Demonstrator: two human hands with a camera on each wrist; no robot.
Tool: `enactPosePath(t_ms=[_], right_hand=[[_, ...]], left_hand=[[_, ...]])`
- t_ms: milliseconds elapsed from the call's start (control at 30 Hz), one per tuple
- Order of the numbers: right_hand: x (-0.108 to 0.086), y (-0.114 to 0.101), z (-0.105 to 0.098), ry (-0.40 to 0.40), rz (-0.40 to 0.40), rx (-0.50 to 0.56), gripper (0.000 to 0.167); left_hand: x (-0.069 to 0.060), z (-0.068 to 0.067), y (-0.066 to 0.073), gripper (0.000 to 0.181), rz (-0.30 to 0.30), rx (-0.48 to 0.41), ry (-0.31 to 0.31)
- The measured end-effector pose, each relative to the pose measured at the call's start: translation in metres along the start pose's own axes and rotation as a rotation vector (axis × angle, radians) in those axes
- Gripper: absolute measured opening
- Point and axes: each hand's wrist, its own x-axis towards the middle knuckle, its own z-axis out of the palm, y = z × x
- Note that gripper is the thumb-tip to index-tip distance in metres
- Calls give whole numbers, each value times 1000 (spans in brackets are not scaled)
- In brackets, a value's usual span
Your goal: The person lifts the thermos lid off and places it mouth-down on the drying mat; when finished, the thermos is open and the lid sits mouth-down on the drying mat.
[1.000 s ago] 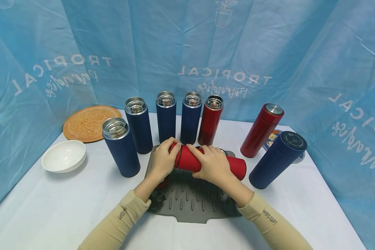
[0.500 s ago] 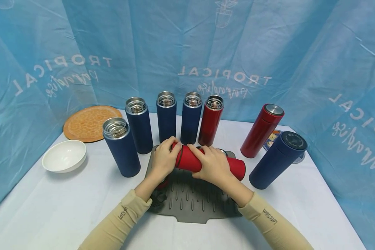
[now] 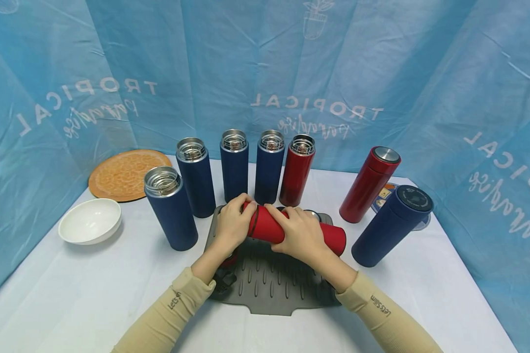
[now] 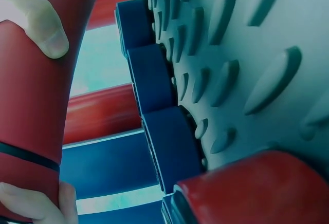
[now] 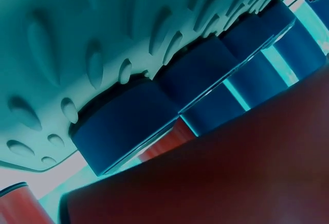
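Note:
A red thermos bottle (image 3: 266, 224) lies slantwise in both hands above a ridged grey mat (image 3: 271, 287). My left hand (image 3: 232, 224) grips its left end, where a dark ring marks the seam of the lid. Around the body curls my right hand (image 3: 301, 232), with the bottle's base sticking out to the right. In the left wrist view the red bottle (image 4: 31, 95) shows a thumb and fingertips on it. Several blue lids (image 4: 172, 144) and a red lid (image 4: 257, 190) rest on the mat; the hands hide most of them from the head view.
Blue open-topped bottles (image 3: 172, 211) and a red one (image 3: 297, 171) stand behind and left of the mat. At right stand a lidded red bottle (image 3: 368, 189) and a lidded blue bottle (image 3: 390, 228). A white bowl (image 3: 90, 223) and an orange round placemat (image 3: 125, 176) lie left.
The red bottle's base end has shifted very slightly left. Both hands keep their hold, and the other things stay where they were.

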Motion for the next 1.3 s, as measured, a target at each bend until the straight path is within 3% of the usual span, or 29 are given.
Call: enactPosePath(t_ms=[333,767,900,1067,1200,1300], right_hand=[[-2,-1,0,8,7,-21,94],[-6,0,10,179,-63,-104,96],[-6,1,11,195,-78,-111,98],[-5,6,5,166,-114,-149,96],[-4,13,-3,145,-139,-172,94],[-4,18,-7,142,-145,-182,94]], left_hand=[[4,1,3,23,-80,9,-29],[6,1,3,25,-164,11,-90],[7,0,2,27,-185,-15,-113],[8,-2,-1,31,-220,-145,-221],[8,-7,-10,39,-132,-260,-354],[7,-15,-19,51,-4,-355,-461]])
